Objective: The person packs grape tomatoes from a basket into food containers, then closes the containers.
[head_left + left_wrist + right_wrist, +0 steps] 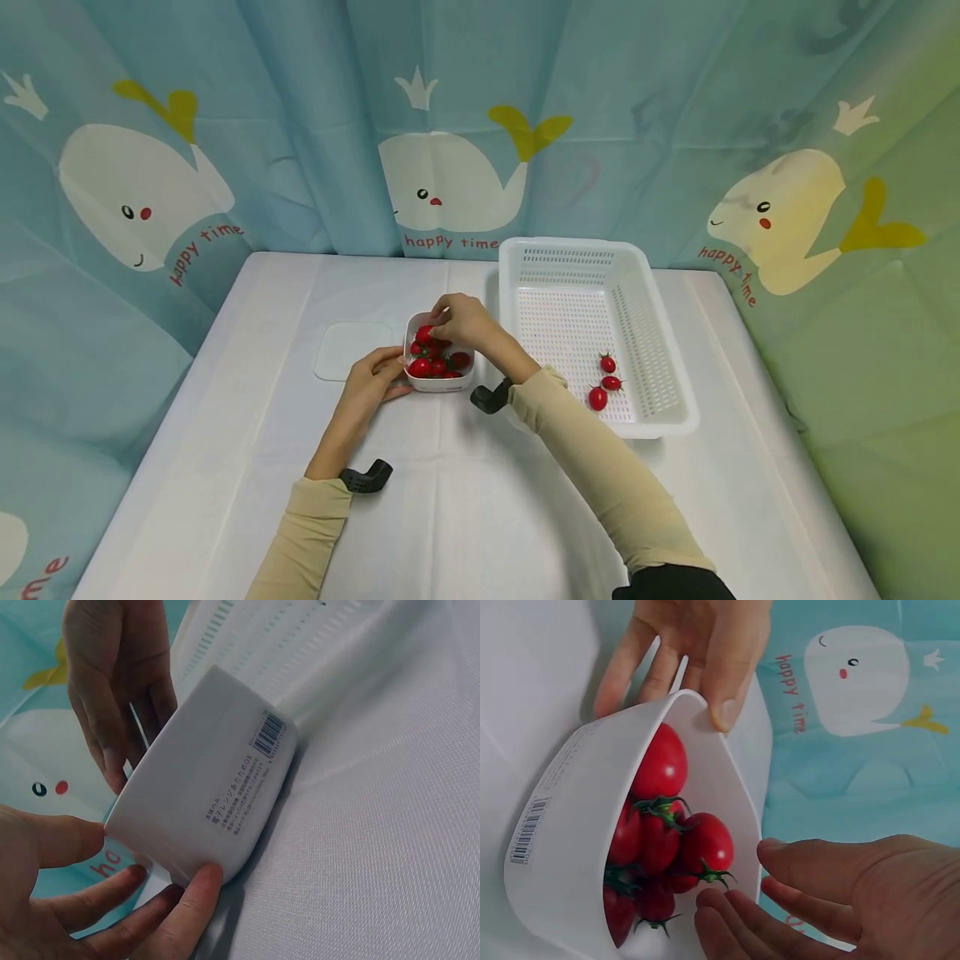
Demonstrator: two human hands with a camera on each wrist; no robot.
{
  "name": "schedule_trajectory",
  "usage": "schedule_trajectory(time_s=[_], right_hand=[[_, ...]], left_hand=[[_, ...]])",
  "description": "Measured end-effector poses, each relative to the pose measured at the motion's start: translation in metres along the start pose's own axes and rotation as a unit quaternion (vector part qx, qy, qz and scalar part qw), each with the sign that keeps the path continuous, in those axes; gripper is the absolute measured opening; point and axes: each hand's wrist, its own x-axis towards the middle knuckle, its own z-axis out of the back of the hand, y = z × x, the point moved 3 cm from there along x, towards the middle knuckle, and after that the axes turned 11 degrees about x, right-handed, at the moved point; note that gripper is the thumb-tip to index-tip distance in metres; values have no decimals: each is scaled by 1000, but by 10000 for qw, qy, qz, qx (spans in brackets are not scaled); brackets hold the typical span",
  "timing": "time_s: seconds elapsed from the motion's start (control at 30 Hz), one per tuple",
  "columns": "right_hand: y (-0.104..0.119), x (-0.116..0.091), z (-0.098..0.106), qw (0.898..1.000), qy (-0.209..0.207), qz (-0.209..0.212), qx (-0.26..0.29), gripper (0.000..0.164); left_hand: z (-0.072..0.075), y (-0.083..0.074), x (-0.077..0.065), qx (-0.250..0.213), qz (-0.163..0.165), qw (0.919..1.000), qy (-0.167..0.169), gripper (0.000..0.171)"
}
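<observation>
A small white container (439, 385) stands on the table with several red cherry tomatoes (420, 367) in it, their green calyxes on. Thumb and fingers of my left hand (369, 379) hold its left corner, the thumb at the rim (112, 825) and the fingertips (206, 877) against the printed outer wall. Over the far right of the container reaches my right hand (467, 321). In the right wrist view that right hand (832, 892) has its thumb by the rim and its fingers loosely bent beside the tomatoes (705, 841), with nothing held between them.
To the right stands a large white slotted basket (671, 367) with 3 cherry tomatoes (597, 398) on its bottom. A flat, pale lid (337, 352) lies left of the container. A curtain with whale prints (457, 179) hangs behind the white-covered table (225, 467).
</observation>
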Motion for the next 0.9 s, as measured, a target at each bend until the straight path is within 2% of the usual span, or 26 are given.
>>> schedule_trajectory(time_s=[0.4,0.9], right_hand=[[1,-20,9,9996,-40,-107,259,30],[-11,-54,38,9993,-116,125,318,29]], left_hand=[[-1,-1,-1,53,1,10000,-57,44],[-1,0,-1,116,40,9999,-108,45]])
